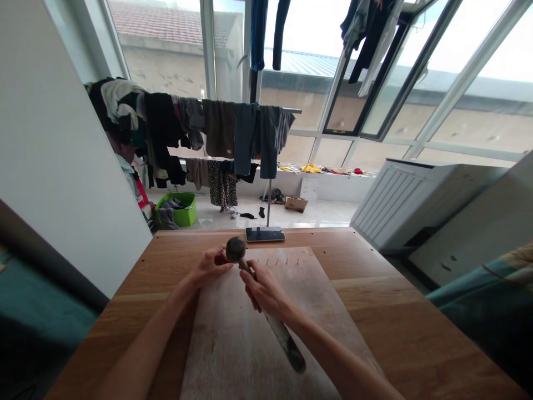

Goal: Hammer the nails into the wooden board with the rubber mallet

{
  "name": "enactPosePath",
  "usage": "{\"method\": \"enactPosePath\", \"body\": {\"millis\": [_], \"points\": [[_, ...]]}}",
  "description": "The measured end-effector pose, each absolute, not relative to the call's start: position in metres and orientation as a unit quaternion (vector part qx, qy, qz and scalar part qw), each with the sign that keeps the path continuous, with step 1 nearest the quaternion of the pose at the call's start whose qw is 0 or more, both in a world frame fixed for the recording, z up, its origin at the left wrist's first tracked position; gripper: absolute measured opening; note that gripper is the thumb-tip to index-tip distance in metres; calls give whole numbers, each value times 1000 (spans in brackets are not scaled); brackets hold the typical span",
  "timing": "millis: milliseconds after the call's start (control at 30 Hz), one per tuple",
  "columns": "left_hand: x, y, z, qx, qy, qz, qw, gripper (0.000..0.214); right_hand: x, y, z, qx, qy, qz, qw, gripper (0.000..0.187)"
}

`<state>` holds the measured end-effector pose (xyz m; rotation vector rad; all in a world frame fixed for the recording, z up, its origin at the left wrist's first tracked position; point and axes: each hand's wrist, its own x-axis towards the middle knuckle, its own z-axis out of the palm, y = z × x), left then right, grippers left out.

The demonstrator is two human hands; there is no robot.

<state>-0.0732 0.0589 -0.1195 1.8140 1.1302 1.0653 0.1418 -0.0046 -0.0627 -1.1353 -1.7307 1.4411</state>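
Note:
My right hand [266,289] is wrapped around the handle of a hammer [287,347], its dark round head raised at the board's far left corner. Close beside that head, my left hand [211,264] has its fingers curled in a pinch at the board's far edge. Whatever lies between those fingertips is hidden or too small to make out. Under both hands lies a worn wooden board [245,344]. Several thin nails [277,261] stand upright in a row along its far edge, to the right of the hammer head.
The board rests on a wooden table [375,311]. A phone [265,234] lies at the table's far edge. Beyond are a clothes rack hung with laundry [219,128], a green basket [185,214] and a small cardboard box [296,204]. A white ribbed appliance [387,200] stands at right.

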Motion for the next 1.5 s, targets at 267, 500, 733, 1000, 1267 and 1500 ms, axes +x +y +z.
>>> {"method": "enactPosePath", "body": {"millis": [267, 500, 733, 1000, 1267, 1500], "points": [[-75, 61, -121, 712, 401, 425, 390, 36, 131, -1, -74, -449, -647, 537, 302, 23], [-73, 60, -121, 700, 440, 385, 411, 72, 151, -42, -71, -390, -441, 677, 441, 42], [-75, 58, -116, 688, 461, 372, 419, 73, 187, -71, -86, -419, -173, 642, 618, 47], [-83, 57, -90, 686, 489, 340, 419, 71, 217, -104, -120, -385, -262, 709, 530, 62], [-107, -7, -72, 806, 527, 226, 147, 49, 273, -137, -127, -433, -698, 488, 295, 56], [-123, -105, -120, 789, 562, 247, 19, 41, 280, -127, -109, -470, -796, 233, 302, 38]]}}
